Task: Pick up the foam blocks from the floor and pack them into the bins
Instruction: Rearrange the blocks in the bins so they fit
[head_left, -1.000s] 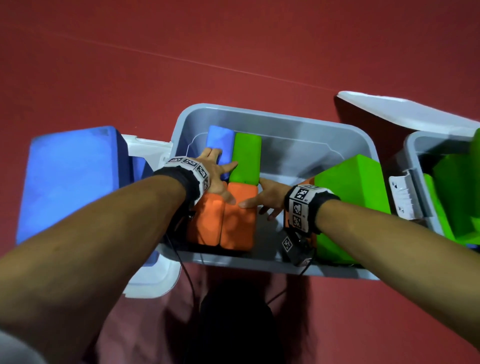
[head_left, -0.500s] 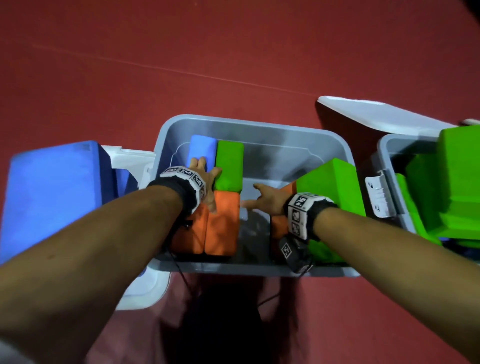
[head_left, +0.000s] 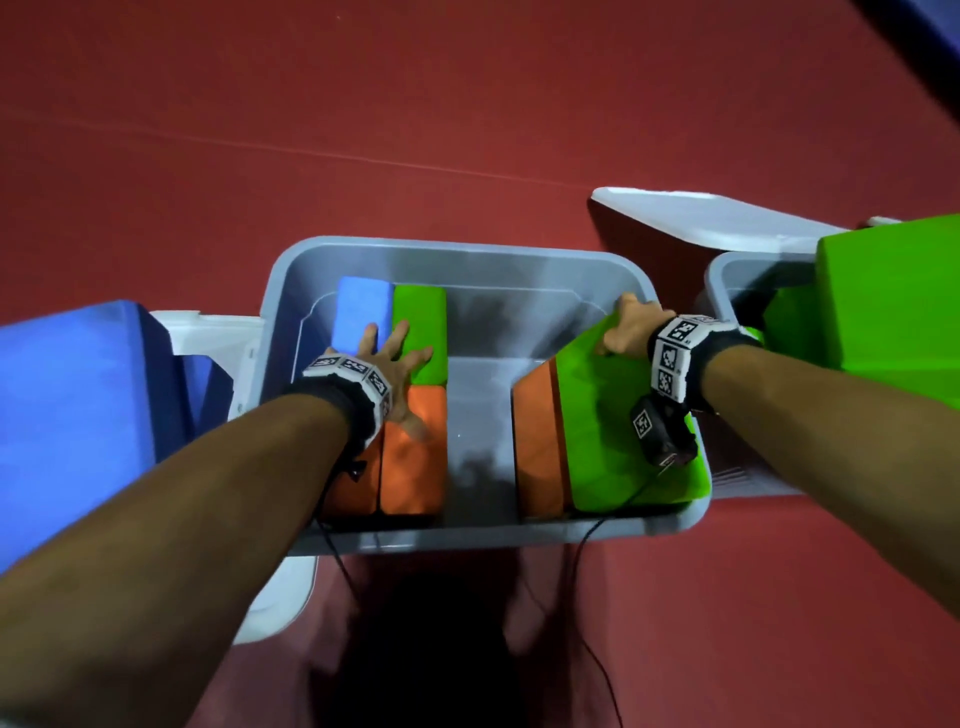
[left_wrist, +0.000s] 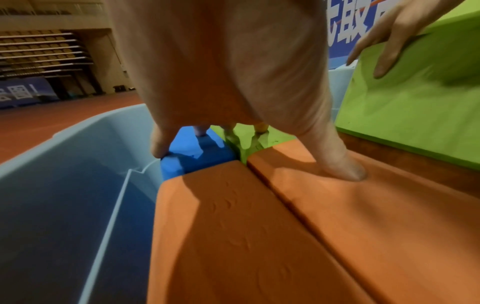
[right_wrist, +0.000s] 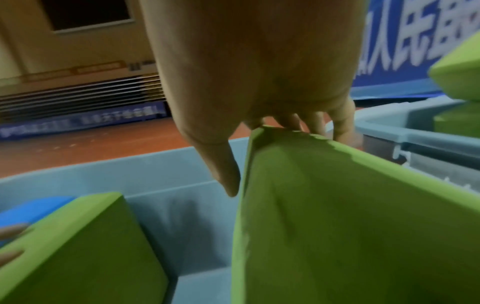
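Foam blocks (head_left: 415, 441) in bin (head_left: 457, 254); red floor (head_left: 467, 130)

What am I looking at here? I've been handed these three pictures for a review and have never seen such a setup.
No machine is involved: a person packs foam blocks into bins, wearing three cameras.

The wide picture comes from a head camera looking down. The other two come from cameras strapped to the wrists, looking along each hand.

On the red floor stands a grey bin. At its left side lie a blue block, a green block and two orange blocks side by side. The left hand rests spread on top of them, fingers straight.

At the right side a large green block leans tilted, with another orange block beside it. The right hand grips the large green block's upper edge.

A second bin to the right holds more green foam. A big blue block sits to the left.
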